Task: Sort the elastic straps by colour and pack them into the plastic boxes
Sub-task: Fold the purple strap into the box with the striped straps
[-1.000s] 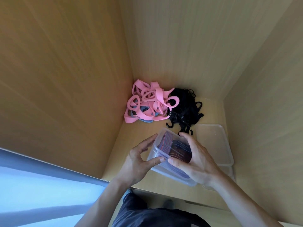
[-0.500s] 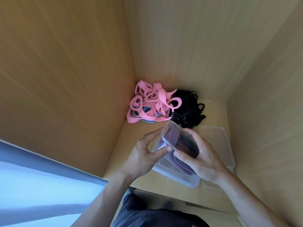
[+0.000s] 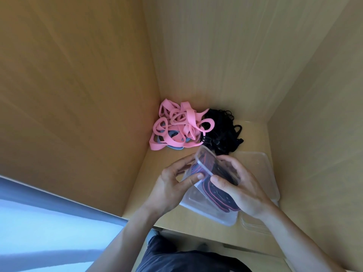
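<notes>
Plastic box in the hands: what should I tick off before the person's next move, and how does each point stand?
1. Grip on the plastic box: ok. The left hand and the right hand both hold it, tilted, above the shelf.
2. Dark straps inside it: ok. They show through the wall.
3. Lid fitted: cannot tell. The plastic is clear and fingers cover the rim.
4. Colours separated in the corner: not ok. The pink straps lie tangled over a blue strap and touch the black straps.
5. Spare boxes ready: ok. They lie at the right, with no straps showing in them.
</notes>
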A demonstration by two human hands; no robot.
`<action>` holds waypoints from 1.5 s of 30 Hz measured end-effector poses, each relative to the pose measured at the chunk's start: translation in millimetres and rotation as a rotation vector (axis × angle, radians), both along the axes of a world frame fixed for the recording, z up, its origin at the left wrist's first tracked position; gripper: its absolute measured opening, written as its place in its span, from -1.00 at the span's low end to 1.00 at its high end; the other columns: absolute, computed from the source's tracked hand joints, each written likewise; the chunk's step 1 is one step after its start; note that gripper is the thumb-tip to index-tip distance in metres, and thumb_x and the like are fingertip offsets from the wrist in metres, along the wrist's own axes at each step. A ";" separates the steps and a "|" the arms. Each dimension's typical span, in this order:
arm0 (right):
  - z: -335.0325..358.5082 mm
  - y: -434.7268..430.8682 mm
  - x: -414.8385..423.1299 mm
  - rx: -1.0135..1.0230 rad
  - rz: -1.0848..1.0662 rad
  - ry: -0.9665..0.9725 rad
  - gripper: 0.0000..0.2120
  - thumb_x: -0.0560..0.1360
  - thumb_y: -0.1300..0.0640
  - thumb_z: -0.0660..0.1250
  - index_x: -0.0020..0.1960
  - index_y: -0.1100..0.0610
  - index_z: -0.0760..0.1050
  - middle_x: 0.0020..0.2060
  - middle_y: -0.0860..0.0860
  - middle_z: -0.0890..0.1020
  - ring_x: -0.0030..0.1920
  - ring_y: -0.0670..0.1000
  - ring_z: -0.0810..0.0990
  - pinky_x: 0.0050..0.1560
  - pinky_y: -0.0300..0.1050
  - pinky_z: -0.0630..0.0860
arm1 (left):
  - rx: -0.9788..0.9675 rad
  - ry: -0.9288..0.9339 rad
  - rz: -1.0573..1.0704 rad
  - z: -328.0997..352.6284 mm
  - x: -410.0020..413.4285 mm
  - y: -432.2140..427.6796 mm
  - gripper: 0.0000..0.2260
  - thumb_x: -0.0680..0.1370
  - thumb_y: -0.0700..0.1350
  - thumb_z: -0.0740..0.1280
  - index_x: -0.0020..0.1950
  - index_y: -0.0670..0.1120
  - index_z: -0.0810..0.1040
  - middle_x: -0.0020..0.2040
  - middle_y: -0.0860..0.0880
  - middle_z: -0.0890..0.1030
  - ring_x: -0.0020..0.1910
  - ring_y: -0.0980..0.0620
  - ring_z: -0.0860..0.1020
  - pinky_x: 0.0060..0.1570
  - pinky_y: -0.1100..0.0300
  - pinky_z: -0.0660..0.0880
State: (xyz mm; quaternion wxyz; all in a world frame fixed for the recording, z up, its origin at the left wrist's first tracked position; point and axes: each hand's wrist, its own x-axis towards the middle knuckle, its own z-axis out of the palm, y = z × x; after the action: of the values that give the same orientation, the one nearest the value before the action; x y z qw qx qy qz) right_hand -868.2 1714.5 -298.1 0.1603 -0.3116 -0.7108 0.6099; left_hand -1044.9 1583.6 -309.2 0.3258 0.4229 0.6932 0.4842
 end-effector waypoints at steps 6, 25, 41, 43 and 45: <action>5.4 -0.8 -4.1 -0.017 -0.037 0.071 -0.41 0.35 -0.22 0.48 0.31 -0.08 0.47 0.13 -0.17 0.66 0.18 -0.13 0.63 0.19 -0.07 0.52 | -0.029 -0.203 0.098 6.5 4.8 0.8 -0.49 0.49 0.23 0.45 0.41 0.19 0.47 0.31 0.13 0.59 0.23 0.10 0.61 0.32 -0.05 0.50; -2.9 1.5 15.9 -0.597 -0.292 0.305 -0.55 0.48 -0.11 0.39 0.32 0.01 0.55 0.21 0.06 0.67 0.16 0.10 0.68 -0.01 -0.04 0.63 | 0.015 -0.799 0.080 22.6 -1.6 73.0 -0.51 0.54 0.11 0.37 0.30 -0.21 0.56 0.14 -0.25 0.68 0.08 -0.22 0.68 -0.06 0.01 0.64; -22.6 102.1 -18.4 -0.431 -1.125 0.300 -0.64 0.58 0.19 0.41 0.33 0.23 0.44 0.12 0.18 0.67 -0.09 0.08 0.67 0.18 0.14 0.61 | 0.023 0.691 -0.326 -21.0 -3.4 156.2 -0.72 0.52 -0.24 0.25 0.14 -0.10 0.66 0.14 0.02 0.63 0.25 0.02 0.47 0.28 0.17 0.36; -25.8 111.0 -24.0 -0.434 -1.156 0.299 -0.62 0.58 0.20 0.41 0.35 0.26 0.43 0.15 0.22 0.66 -0.11 0.07 0.67 0.11 0.08 0.62 | -0.025 0.987 -0.496 -21.3 -0.9 185.9 -0.66 0.49 -0.18 0.26 0.23 -0.11 0.63 0.24 -0.01 0.59 0.40 -0.06 0.36 0.41 0.09 0.24; -26.8 121.6 -30.1 -0.439 -1.177 0.303 -0.63 0.58 0.23 0.40 0.34 0.28 0.45 0.15 0.25 0.65 -0.12 0.06 0.66 -0.09 -0.07 0.63 | -0.158 1.218 -0.657 -22.9 5.2 215.7 -0.56 0.48 -0.11 0.28 0.36 -0.12 0.53 0.38 -0.05 0.49 0.54 -0.10 0.19 0.54 -0.04 0.05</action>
State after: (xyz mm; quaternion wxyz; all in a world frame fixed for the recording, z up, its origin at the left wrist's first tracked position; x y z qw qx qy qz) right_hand -898.2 1836.1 -324.9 0.4989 -0.5854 -0.2492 0.5885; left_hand -1039.8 1799.3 -332.1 0.0385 0.7821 0.6218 -0.0147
